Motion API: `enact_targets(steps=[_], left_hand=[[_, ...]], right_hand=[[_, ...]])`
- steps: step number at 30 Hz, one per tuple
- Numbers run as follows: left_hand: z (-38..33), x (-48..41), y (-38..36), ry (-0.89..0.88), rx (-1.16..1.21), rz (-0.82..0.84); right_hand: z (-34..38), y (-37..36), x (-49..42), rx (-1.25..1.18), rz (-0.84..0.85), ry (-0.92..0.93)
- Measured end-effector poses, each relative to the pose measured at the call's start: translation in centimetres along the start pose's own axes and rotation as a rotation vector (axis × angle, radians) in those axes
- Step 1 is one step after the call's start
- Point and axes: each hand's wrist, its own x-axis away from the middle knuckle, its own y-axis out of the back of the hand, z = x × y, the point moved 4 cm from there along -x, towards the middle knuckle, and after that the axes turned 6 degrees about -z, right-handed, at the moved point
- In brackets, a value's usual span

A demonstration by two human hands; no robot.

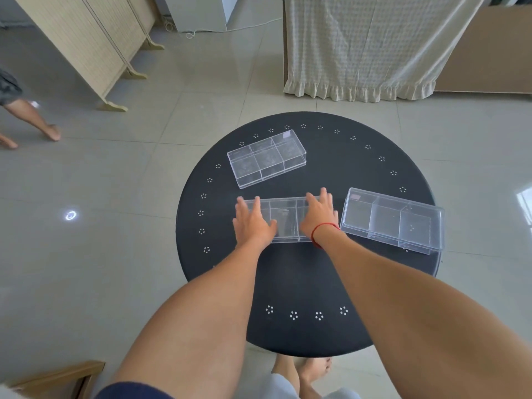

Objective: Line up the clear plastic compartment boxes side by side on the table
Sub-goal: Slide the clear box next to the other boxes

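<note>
Three clear plastic compartment boxes lie on a round black table (299,277). The middle box (286,218) sits at the table's centre, and both my hands rest on it. My left hand (253,223) covers its left end, fingers spread over the top. My right hand (321,216), with a red string at the wrist, covers its right end. A second box (266,158) lies farther back, turned at an angle. The third box (393,220) lies at the right, slanted, its far corner reaching the table's edge.
The table's rim carries small white dot clusters. A folding screen (95,44) stands at the back left and a draped cloth (362,44) at the back right. Another person's legs (31,119) show at the far left. My feet (302,372) are under the table's near edge.
</note>
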Motion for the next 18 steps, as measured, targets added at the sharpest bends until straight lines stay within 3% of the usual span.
enact_targets(steps=[4, 10, 18], left_hand=[[-0.7, 0.3, -0.5, -0.142, -0.088, 0.113], [0.0, 3.1, -1.0, -0.125, -0.049, 0.151], [-1.6, 2.6, 1.1, -0.138, -0.175, 0.059]], right_hand=[[0.2, -0.7, 0.5, 0.113, 0.121, 0.166], [-1.5, -1.1, 2.9, 0.112, 0.126, 0.158], [0.3, 0.5, 2.8, 0.109, 0.059, 0.078]])
